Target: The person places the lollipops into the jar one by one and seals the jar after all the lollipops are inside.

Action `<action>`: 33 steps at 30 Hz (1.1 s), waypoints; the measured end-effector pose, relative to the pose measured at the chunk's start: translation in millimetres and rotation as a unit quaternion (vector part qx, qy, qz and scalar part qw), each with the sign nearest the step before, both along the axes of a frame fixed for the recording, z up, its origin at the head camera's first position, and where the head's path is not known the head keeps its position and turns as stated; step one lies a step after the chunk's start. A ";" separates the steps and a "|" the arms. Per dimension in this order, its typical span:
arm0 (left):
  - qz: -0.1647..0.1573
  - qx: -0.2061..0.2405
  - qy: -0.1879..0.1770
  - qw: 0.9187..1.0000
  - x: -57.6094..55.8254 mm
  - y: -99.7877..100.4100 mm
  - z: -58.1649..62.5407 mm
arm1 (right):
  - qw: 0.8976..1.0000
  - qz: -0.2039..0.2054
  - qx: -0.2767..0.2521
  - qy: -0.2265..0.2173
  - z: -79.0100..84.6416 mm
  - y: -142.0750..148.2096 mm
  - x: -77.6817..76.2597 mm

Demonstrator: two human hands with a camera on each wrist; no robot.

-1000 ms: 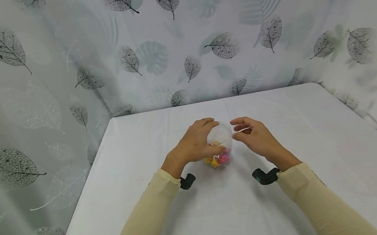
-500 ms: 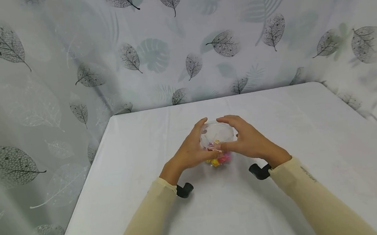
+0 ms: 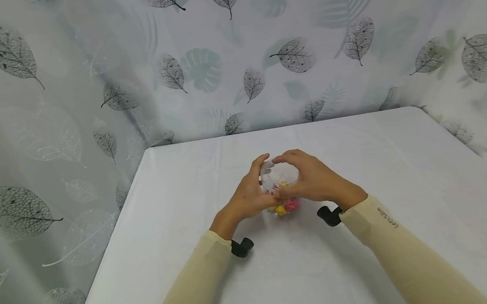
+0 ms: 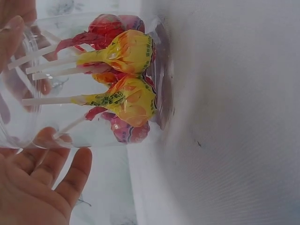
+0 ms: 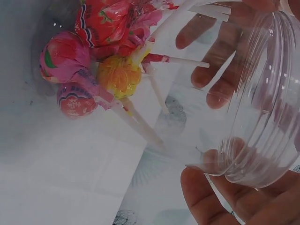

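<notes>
A clear, round plastic jar (image 4: 101, 138) stands on the white table, with several wrapped lollipops (image 4: 133, 101) in red, yellow and pink inside, sticks towards the top. Its ribbed clear lid (image 5: 267, 98) sits at the top end in the right wrist view. My left hand (image 3: 244, 197) holds the jar's left side near the top, thumb at the front and fingers behind. From the right, my right hand (image 3: 320, 179) curls its thumb and fingers round the lid. Both thumbs meet close together at the front in the head view.
A white cloth covers the table (image 3: 185, 175). Behind it and along the sides hangs a pale curtain (image 3: 217, 39) printed with leaves. Black wrist-camera mounts (image 3: 242, 247) stick out under both wrists.
My right hand was apart from the jar a second ago; it has moved left and now grips the lid. My left hand has stayed at the jar, shifting slightly left.
</notes>
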State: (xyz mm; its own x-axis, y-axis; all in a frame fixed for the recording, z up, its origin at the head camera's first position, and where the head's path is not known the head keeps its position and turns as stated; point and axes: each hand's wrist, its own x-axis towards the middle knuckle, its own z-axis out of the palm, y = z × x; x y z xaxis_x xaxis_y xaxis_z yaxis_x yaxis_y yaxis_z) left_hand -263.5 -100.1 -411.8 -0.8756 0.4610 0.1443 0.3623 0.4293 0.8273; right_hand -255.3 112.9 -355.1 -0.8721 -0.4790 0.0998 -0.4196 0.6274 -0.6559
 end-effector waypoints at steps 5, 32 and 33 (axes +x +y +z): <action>0.000 0.003 0.008 1.000 -0.6 -0.1 -1.4 | 1.000 -0.004 0.018 -0.003 1.0 -0.4 -0.6; 0.011 -0.004 0.011 1.000 -0.8 0.9 -4.3 | 0.999 -0.022 0.046 0.017 -5.3 -0.1 2.3; 0.011 -0.006 0.011 1.000 -0.6 0.9 -4.1 | 0.999 -0.016 0.042 0.015 -5.3 0.5 2.5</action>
State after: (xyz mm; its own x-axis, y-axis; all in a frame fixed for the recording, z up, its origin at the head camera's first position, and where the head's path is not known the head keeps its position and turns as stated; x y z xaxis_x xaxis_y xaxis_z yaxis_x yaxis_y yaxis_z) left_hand -264.1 -99.2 -415.9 -0.8826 0.4426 0.1581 0.3700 0.4469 0.8145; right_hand -252.8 113.4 -360.4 -0.8842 -0.4591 0.0862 -0.4170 0.6926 -0.5885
